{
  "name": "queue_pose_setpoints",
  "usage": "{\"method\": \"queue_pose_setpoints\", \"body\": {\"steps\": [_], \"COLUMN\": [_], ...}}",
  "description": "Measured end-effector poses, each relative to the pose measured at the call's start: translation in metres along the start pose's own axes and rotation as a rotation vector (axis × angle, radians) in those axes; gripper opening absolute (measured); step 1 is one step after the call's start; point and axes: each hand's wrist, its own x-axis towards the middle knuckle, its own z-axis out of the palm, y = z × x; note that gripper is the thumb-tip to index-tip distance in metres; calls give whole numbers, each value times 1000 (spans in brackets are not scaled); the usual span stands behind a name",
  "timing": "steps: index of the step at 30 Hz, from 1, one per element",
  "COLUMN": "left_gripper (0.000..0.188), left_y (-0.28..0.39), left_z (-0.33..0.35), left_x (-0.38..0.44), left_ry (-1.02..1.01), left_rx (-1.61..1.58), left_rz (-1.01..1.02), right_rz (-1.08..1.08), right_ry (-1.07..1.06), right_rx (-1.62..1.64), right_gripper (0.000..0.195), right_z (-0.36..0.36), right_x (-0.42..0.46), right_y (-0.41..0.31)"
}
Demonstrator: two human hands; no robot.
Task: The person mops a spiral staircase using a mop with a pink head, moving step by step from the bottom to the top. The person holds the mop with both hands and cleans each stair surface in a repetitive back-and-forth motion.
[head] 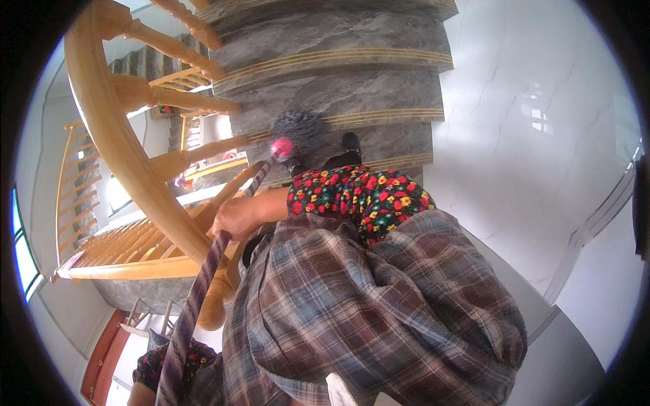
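My right hand (236,221) is closed around the striped pole (195,299) of a mop, with my arm reaching across my body to the left. The pole runs from the bottom edge up to a pink connector (282,147). Below the connector, a fluffy dark grey mop head (300,129) rests on a grey marbled stair tread (330,94), close to my black shoes (350,144). My left arm shows at the lower left, a floral sleeve (172,360) and some bare forearm; the left hand itself is out of view past the bottom edge.
A curved wooden handrail (127,147) with turned balusters (177,99) borders the stairs on my left. Past it, lower flights and railings (76,188) drop away. A glossy white wall (508,152) stands on the right. At lower left are a reddish-brown door (101,350) and a metal-legged object (147,319).
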Motion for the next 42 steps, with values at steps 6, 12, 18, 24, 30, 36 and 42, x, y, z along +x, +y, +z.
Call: {"method": "queue_pose_setpoints", "body": {"steps": [6, 12, 18, 24, 30, 36, 42], "left_gripper": [25, 26, 28, 23, 24, 21, 16], "left_y": [-72, -96, -73, -90, -125, -172, -189], "left_z": [61, 11, -38, -27, -36, 98, 90], "left_x": [-6, 5, 51, 145, 160, 96, 80], "left_ry": [67, 46, -171, -968, -1012, -820, -953], "left_rx": [-200, -267, -227, -363, -454, -343, -366], "left_rz": [-232, -111, 146, 126, 153, -396, -209], "right_rz": [107, 431, 564, 765, 862, 881, 1150], "right_ry": [38, 249, 602, 785, 1039, 1200, 1203], "right_rx": [-40, -132, -145, -257, -474, -569, -737], "right_gripper": [18, 15, 14, 20, 18, 14, 14], "right_z": [-5, -34, -39, -47, -66, -60, -26], "right_x": [-10, -67, -139, -188, -205, -241, -236], "right_y": [1, 14, 40, 13, 7, 54, 76]}}
